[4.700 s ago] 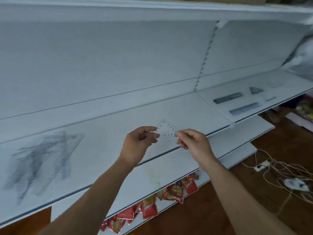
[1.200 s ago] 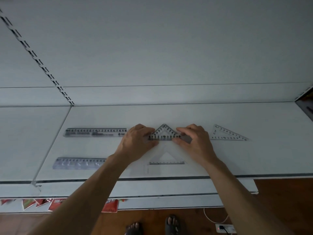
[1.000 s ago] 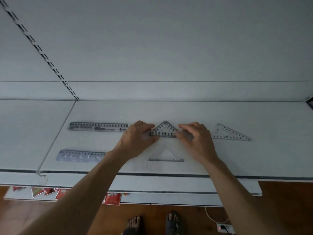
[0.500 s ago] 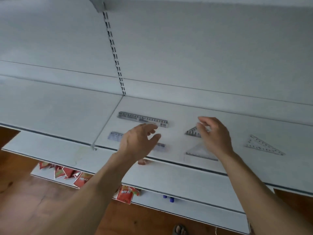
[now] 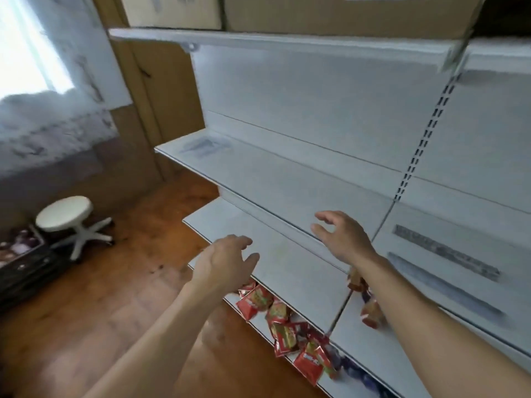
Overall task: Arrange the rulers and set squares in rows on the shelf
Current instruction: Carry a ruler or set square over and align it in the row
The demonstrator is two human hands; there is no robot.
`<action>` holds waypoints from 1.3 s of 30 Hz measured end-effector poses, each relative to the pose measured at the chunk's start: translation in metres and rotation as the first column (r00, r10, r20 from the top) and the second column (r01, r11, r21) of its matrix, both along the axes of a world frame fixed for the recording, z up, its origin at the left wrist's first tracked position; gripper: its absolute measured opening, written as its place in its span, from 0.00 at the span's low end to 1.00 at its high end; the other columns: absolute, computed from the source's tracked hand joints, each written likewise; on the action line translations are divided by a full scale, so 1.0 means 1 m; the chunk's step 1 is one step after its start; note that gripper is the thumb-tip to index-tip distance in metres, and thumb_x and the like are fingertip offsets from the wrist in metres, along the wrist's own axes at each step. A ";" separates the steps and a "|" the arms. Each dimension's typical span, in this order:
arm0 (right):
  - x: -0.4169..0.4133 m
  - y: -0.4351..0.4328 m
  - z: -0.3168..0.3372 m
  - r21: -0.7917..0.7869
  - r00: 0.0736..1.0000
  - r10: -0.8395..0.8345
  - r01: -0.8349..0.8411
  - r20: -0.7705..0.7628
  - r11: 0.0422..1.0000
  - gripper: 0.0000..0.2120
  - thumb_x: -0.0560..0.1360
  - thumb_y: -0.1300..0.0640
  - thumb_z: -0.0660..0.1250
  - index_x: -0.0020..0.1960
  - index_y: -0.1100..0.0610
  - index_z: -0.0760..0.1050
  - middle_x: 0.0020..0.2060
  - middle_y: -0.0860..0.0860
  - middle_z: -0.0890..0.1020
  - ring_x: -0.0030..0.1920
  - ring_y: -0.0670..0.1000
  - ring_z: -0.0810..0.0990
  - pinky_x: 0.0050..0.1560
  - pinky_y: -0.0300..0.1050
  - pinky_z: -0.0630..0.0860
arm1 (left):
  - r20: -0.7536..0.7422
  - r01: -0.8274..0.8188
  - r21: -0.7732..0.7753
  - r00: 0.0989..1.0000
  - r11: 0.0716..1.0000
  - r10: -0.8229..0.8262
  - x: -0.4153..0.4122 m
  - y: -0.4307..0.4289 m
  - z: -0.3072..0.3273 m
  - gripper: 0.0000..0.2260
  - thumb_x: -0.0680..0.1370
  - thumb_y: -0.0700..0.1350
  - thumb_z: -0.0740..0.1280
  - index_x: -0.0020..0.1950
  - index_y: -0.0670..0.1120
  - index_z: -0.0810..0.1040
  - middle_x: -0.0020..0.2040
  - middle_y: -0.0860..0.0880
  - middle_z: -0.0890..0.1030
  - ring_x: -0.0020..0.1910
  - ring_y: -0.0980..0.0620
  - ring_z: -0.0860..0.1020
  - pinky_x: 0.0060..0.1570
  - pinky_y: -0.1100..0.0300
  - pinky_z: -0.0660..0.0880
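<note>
Right of the fingers, well apart: rear ruler [image 5: 444, 249] and front ruler [image 5: 444, 285], flat on shelf [image 5: 273, 179]. Left hand [image 5: 227, 262], right hand [image 5: 342, 237]: fingers loosely spread, holding nothing. Far beyond the fingertips: blurred pile [image 5: 204, 145], possibly more rulers

One view is given, from a head camera set above and in front of the shelf [image 5: 287, 179], faced down and toward its left end. The shelf is seen near and obliquely, with the left hand [image 5: 227, 262] and right hand [image 5: 342, 237] raised before it. Left of the shelf, the floor [image 5: 86, 311] and a stool [image 5: 64, 214] are taken in.
</note>
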State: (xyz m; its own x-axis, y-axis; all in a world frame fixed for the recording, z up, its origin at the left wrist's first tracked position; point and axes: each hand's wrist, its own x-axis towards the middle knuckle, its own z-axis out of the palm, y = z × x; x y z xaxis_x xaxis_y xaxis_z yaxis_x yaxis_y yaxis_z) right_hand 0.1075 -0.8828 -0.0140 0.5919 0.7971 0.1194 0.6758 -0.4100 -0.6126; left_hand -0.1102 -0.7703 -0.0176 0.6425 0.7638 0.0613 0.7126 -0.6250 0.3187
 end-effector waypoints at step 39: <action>-0.031 0.609 -0.042 -0.189 0.997 0.001 0.015 0.083 0.982 0.23 0.78 0.47 0.61 0.71 0.52 0.67 0.70 0.48 0.69 0.69 0.50 0.66 0.66 0.44 0.65 | 0.078 0.127 -0.104 0.990 0.986 -0.119 0.022 0.609 -0.031 0.17 0.77 0.58 0.63 0.64 0.54 0.76 0.59 0.55 0.80 0.55 0.54 0.79 0.50 0.58 0.79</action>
